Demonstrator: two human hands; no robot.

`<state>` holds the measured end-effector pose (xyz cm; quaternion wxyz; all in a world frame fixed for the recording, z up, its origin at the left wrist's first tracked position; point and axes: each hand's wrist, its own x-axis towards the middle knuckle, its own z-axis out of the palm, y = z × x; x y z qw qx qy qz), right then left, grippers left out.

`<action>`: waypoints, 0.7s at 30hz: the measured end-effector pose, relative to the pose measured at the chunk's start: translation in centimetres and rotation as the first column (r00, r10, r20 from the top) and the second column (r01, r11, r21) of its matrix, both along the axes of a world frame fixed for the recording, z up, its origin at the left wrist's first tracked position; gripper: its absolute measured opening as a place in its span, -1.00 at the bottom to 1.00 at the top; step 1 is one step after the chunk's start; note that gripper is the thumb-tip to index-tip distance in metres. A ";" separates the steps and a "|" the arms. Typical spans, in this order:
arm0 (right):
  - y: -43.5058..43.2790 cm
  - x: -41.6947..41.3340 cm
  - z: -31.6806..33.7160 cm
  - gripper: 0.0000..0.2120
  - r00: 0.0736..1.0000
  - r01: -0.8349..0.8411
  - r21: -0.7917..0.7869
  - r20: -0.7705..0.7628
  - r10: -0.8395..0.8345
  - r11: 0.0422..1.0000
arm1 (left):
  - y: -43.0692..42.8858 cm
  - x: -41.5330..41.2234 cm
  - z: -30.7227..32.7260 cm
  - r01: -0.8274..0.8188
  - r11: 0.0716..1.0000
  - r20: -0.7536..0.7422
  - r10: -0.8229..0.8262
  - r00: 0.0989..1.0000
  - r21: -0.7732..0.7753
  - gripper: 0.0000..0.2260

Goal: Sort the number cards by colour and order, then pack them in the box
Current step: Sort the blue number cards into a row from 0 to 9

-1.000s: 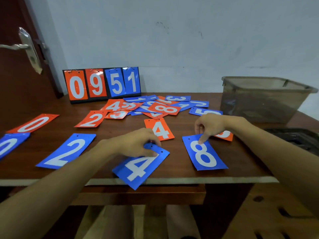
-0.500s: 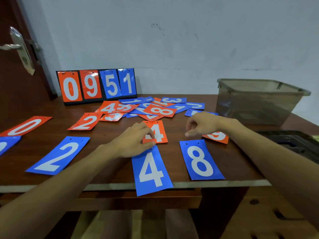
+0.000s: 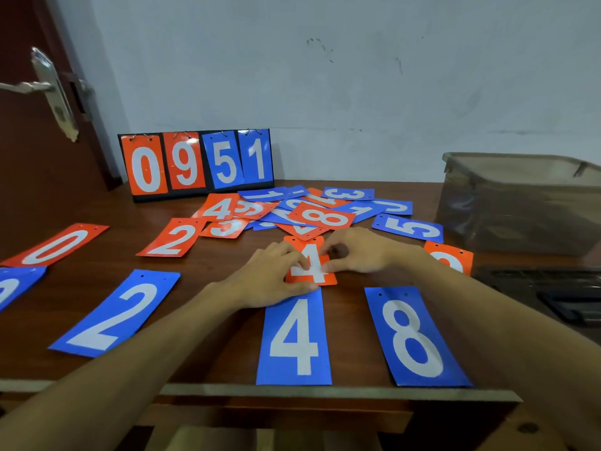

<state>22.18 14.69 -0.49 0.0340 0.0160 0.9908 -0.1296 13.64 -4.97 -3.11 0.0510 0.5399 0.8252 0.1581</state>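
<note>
Orange 4 card [image 3: 312,271] lies flat mid-bench [image 3: 221,271], its lower edge touching the top of the blue 4 card [image 3: 294,340]. Left hand [image 3: 270,276] grips its left edge with fingers curled; right hand [image 3: 361,252] pinches its right edge. Blue 8 card [image 3: 414,336] is beside the blue 4, blue 2 card [image 3: 117,312] further left. Mixed card pile [image 3: 305,211] lies behind the hands, clear box [image 3: 520,203] far right.

The left hand [image 3: 270,278] and right hand [image 3: 361,252] cover both sides of the orange 4 card [image 3: 310,270]; whether they pinch it or only press on it cannot be told. Right of it, the right forearm [image 3: 471,304] hides much of the digit on a second orange card [image 3: 450,255], and the box [image 3: 520,203] beyond runs off the edge. Far left of it, a blue card [image 3: 16,284] is cropped, its digit unreadable.
</note>
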 end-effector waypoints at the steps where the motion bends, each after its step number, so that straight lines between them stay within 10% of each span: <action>1: 0.3 -0.2 0.1 -0.61 1.000 0.017 -0.046 -0.022 -0.018 0.999 | 0.2 -0.2 0.2 -0.018 1.000 0.021 0.017 1.000 0.023 -0.62; 8: 5.5 -2.5 0.3 -0.56 0.954 0.236 -0.003 -0.189 -0.232 0.972 | 3.6 -4.1 2.3 -0.131 0.986 0.151 0.115 0.982 0.099 -0.77; 14: 8.4 -6.1 -0.1 -0.24 0.994 0.111 -0.045 -0.005 -0.111 0.993 | 7.1 -8.1 2.2 -0.252 0.967 0.200 0.241 0.950 0.033 -0.68; 21: 9.1 -9.5 0.0 -0.45 0.998 -0.025 0.215 0.055 0.013 0.976 | 8.4 -10.6 0.6 -0.306 0.942 0.311 0.253 0.916 0.137 -0.68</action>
